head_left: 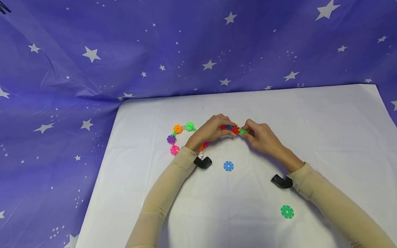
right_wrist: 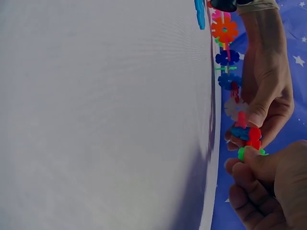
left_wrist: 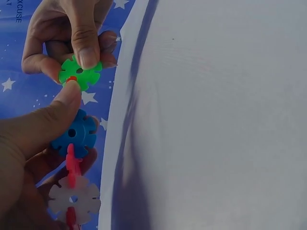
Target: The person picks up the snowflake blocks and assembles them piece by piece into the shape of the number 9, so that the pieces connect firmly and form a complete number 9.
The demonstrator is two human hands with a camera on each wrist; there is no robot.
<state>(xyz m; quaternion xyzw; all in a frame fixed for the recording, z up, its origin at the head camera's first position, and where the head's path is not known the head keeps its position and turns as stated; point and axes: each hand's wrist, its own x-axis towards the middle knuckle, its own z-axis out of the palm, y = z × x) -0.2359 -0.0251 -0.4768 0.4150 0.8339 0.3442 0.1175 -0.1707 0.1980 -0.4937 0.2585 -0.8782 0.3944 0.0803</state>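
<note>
A chain of notched plastic snowflake discs in many colours runs from the tabletop up into both hands. My left hand (head_left: 214, 129) grips it near its end, around a blue disc (left_wrist: 85, 139) and a red disc (right_wrist: 255, 136); a clear disc (left_wrist: 86, 197) hangs just below in the left wrist view. Between thumb and fingers my right hand (head_left: 263, 137) pinches a bright green disc (left_wrist: 92, 77), which meets the red one at the left thumb tip. Further along, an orange disc (head_left: 177, 128) and a purple disc (head_left: 171, 139) curve round on the table, partly behind the left wrist.
A loose blue disc (head_left: 228, 166) lies flat in front of the hands. Nearer the right forearm is a loose dark green disc (head_left: 287, 212). The white-covered table (head_left: 325, 137) ends at a purple star-printed curtain (head_left: 186, 44). Black mounts (head_left: 203, 162) sit at both wrists.
</note>
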